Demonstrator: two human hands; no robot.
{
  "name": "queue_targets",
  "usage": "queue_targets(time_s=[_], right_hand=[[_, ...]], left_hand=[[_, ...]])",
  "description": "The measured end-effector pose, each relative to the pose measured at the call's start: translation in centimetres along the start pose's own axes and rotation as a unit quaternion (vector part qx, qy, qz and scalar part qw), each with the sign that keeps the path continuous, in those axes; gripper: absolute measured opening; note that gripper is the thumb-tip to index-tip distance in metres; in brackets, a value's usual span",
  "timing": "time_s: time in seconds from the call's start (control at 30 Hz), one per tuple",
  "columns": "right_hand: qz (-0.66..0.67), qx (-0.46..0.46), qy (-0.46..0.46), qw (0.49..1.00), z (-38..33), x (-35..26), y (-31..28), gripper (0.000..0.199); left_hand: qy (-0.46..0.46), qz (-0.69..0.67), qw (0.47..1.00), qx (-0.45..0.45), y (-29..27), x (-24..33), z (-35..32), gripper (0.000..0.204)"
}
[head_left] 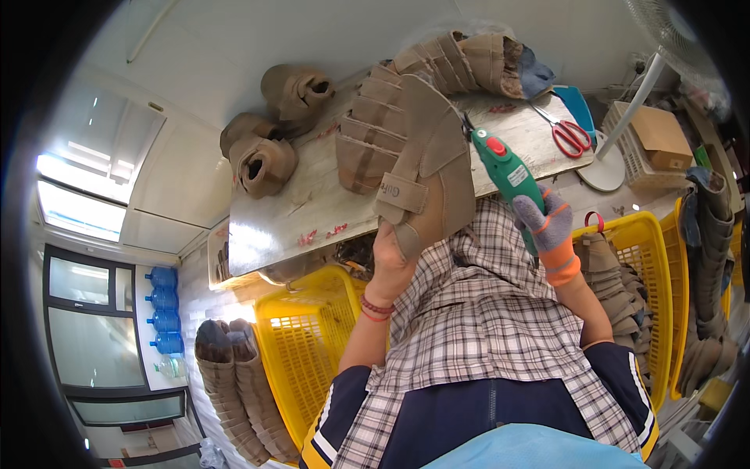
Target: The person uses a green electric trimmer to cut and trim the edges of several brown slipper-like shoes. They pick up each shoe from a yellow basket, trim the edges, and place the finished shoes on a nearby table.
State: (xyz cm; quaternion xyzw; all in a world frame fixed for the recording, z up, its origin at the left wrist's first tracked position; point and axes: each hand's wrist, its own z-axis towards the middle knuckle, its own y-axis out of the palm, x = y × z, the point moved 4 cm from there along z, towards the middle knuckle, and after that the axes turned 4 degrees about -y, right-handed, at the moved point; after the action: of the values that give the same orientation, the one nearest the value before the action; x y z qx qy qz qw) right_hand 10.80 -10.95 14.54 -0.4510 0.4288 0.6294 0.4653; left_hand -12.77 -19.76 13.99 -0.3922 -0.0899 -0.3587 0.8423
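My bare left hand (394, 262) grips a tan-brown shoe upper (437, 152) by its lower end, with the piece raised in front of me at the table's edge. A strap crosses the upper near my fingers. In my right hand (551, 230), which wears a grey and orange glove, is a green handheld electric cutter (506, 166) with a red button. Its dark tip points up and left, close to the upper's right edge; whether they touch I cannot tell. Behind the upper, a nested row of similar uppers (367, 141) lies on the worktable (273, 223).
Red-handled scissors (569, 136) lie at the table's right end, near a blue container (576, 105) and a fan stand (631, 105). Formed shoe uppers (266, 164) sit at the left. Yellow baskets (301, 313) flank me; the right basket (652, 242) holds stacked uppers.
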Motion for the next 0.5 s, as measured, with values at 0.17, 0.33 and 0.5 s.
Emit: queue_targets(time_s=[0.17,0.33,0.5], right_hand=[[-0.017,0.031,0.009,0.999,0.0,0.5,-2.0,0.03],[-0.048,0.015,0.002,0.999,-1.1,2.3,-3.1,0.031],[-0.131,-0.053,0.015,0.99,-2.4,5.2,-3.4,0.034]], left_hand=[[-0.309,-0.473,0.819,0.095,-3.1,-3.0,-5.0,0.031],[-0.238,-0.662,0.676,0.219,-5.8,-5.2,-7.7,0.028],[-0.269,-0.689,0.619,0.265,-7.2,-7.9,-10.7,0.044]])
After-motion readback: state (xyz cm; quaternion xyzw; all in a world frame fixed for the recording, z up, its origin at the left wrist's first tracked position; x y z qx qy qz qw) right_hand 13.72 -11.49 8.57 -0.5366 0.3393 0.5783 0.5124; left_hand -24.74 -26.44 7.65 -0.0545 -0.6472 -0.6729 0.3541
